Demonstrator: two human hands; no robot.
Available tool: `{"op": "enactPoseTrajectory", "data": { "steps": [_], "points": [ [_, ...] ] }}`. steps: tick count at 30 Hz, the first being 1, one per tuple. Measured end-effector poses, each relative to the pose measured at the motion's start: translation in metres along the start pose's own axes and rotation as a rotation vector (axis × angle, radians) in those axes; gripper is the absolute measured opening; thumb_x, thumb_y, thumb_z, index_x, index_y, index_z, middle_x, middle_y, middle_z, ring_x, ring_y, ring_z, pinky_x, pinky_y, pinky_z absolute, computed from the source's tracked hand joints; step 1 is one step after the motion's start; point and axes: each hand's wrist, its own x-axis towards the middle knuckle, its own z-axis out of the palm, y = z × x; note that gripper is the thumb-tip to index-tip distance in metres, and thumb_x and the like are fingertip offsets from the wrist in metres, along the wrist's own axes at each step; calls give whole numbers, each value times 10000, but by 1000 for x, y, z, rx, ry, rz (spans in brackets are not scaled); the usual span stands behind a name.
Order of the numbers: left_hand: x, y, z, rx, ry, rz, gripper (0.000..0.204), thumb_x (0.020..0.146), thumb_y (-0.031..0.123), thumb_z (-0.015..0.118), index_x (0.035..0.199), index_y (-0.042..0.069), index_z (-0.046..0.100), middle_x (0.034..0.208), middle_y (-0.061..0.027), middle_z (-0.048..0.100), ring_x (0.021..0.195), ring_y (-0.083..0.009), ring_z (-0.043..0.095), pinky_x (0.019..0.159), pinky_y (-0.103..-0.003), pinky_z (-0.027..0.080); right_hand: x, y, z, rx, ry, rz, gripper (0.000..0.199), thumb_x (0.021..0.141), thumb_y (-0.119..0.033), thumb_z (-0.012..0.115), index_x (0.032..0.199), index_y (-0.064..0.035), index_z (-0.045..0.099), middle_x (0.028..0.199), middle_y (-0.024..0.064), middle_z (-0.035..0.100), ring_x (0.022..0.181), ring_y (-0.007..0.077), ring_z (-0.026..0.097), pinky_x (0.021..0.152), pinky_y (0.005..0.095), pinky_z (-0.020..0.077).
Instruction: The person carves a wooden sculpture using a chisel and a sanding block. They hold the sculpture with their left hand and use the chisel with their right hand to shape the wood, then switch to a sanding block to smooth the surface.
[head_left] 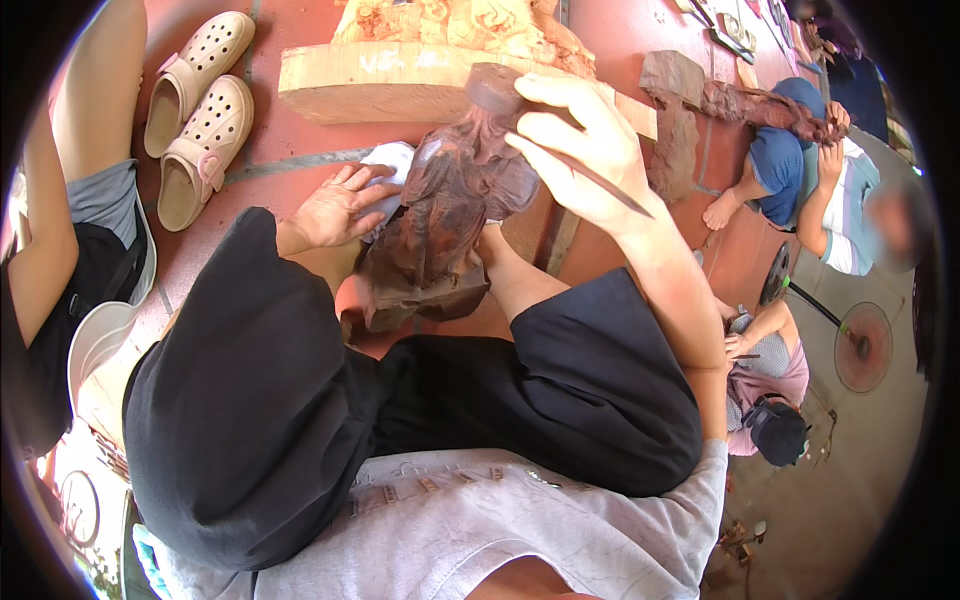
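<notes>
Right hand (592,145) clamps thin stick (616,190) between fingers; left hand (335,208) holds fingers apart; statue (432,205) appears largely carved, remaining work indeterminate.

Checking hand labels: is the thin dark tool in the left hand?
No, the right hand holds the thin dark tool, while the left hand is at the white cloth.

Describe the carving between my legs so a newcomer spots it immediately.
Start at the black shorts in the lower middle. Just above them in the picture, between the bare lower legs, is the dark brown carving. The carving above it is pale; the other dark one, far right, is by a co-worker's blue trousers.
</notes>
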Motion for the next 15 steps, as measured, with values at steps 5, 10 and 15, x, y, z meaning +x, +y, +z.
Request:
{"op": "enactPoseTrajectory", "data": {
  "steps": [5, 10, 15],
  "points": [
    [0, -2, 3, 30, 11, 36, 517, 905, 214, 663, 1407, 188, 540, 1485, -79, 435, 1314, -385, 425, 1105, -493, 403, -8, 11, 7, 14, 48, -38, 226, 748, -70, 833, 907, -74, 673, 1142, 95, 678, 1028, 267, 675, 851, 352, 563],
    [1, 0, 4, 16, 9, 3, 508, 902, 202, 667, 1396, 181, 549, 1483, -78, 436, 1301, -387, 434, 1081, -495, 420, -9, 1, 6, 50, 37, 37, 214, 751, -68, 829, 900, -71, 676, 1149, 93, 681, 1030, 273, 672, 880, 360, 558],
    [0, 0, 3, 30, 23, 3, 498, 898, 202, 670, 1383, 176, 559, 1472, -77, 441, 1287, -384, 443, 1079, -499, 421, -13, 12, 11, 140, 91, 51, 215, 751, -79, 832, 899, -77, 675, 1148, 88, 682, 1028, 269, 671, 886, 363, 557]
  ]
}}
